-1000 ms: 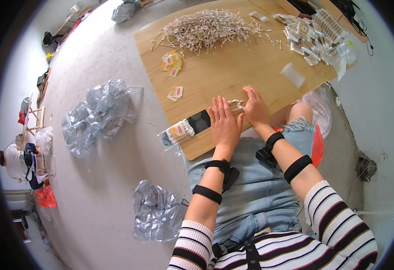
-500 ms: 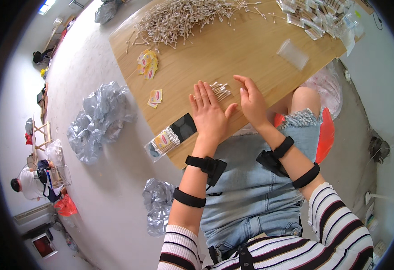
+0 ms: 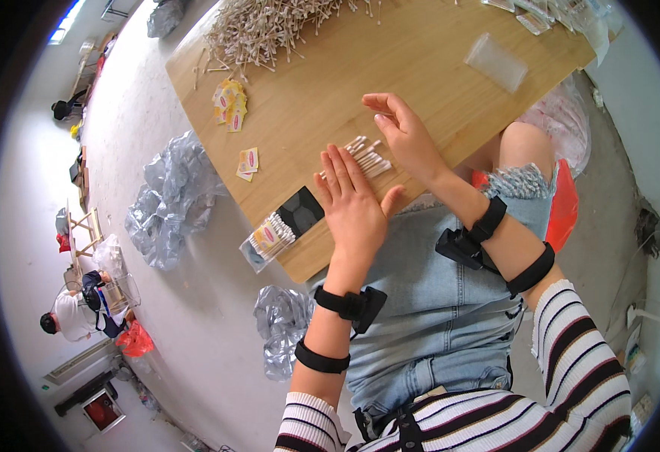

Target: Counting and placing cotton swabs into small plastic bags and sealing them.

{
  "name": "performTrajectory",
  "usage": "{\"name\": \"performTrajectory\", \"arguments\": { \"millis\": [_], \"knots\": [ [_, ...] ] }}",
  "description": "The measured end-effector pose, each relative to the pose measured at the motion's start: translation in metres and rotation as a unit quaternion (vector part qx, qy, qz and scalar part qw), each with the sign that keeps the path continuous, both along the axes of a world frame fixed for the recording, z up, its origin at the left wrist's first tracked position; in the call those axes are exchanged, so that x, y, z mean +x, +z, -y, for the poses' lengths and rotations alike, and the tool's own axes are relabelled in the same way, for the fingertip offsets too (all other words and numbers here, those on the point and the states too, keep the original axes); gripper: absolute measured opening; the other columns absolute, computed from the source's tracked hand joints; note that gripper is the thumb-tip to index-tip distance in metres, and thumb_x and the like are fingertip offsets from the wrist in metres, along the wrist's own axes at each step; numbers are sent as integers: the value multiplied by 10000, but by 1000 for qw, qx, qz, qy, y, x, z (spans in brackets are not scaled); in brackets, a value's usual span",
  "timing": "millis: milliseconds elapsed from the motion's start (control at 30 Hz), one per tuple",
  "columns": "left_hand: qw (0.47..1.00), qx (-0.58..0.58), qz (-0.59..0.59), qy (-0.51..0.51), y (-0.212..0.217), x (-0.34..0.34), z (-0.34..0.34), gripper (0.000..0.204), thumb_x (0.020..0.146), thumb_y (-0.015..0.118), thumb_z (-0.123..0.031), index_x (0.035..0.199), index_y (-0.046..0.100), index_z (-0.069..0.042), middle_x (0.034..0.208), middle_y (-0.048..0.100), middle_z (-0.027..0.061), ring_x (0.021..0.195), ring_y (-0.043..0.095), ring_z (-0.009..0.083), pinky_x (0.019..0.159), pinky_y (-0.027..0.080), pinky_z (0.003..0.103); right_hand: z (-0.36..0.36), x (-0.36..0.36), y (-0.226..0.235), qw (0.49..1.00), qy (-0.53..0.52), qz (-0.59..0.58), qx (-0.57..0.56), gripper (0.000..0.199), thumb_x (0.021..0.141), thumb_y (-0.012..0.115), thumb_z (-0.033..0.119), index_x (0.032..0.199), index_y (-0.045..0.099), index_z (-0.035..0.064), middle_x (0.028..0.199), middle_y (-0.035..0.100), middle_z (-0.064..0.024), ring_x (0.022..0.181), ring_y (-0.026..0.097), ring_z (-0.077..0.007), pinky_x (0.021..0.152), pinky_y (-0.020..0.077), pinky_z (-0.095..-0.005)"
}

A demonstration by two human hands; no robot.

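A small bunch of cotton swabs (image 3: 367,158) lies on the wooden table between my two hands. My left hand (image 3: 352,200) is open, fingers stretched out at the left end of the bunch, covering part of it. Beyond the bunch and to its right, my right hand (image 3: 405,139) is open, fingers bent loosely and thumb apart, with nothing in it. Left of my left hand, a clear bag of cotton swabs (image 3: 272,236) with a yellow card sits at the table edge, beside a black patterned piece (image 3: 300,212).
A big heap of loose swabs (image 3: 258,30) covers the far left of the table (image 3: 322,90). Yellow cards (image 3: 230,103) lie below it, with two more cards (image 3: 248,162) nearer. Clear empty bags (image 3: 495,62) are at right. Grey plastic (image 3: 172,200) lies on the floor.
My right hand has moved away and left from the near edge, to the far side of the swab bunch. More of the bunch shows now. The whole view has shifted slightly.
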State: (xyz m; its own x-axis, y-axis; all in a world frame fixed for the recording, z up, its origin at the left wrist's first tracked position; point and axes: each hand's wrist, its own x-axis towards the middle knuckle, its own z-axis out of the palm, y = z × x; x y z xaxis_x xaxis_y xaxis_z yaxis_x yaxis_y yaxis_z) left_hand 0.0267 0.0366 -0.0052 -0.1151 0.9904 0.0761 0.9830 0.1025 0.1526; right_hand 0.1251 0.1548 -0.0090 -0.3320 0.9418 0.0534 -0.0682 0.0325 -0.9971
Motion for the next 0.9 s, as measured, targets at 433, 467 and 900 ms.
{"name": "performTrajectory", "arguments": {
  "millis": [433,467,900],
  "knots": [
    [668,294,646,224,10,-31,-18,814,1008,330,-556,1530,17,-15,1588,149,189,1484,121,276,1200,67,391,13,-13,0,989,-30,-140,-45,417,1036,464,329,1276,507,-9,1266,562,-100,1202,492,-142,1040,358,-271],
    [646,293,674,208,9,-27,-21,826,1002,330,-570,1530,16,-18,1584,153,198,1483,126,276,1202,73,386,16,-16,1,989,-29,-139,-46,417,1036,464,329,1276,507,-9,1266,562,-100,1202,492,-142,1040,358,-271],
    [605,291,718,185,8,-11,-38,845,983,332,-612,1525,52,-27,1557,229,182,1472,162,251,1211,95,373,12,-26,-3,986,38,-157,-50,553,1015,443,468,1309,495,3,1303,538,-105,1269,449,-168,1080,322,-293]
  ]
}}
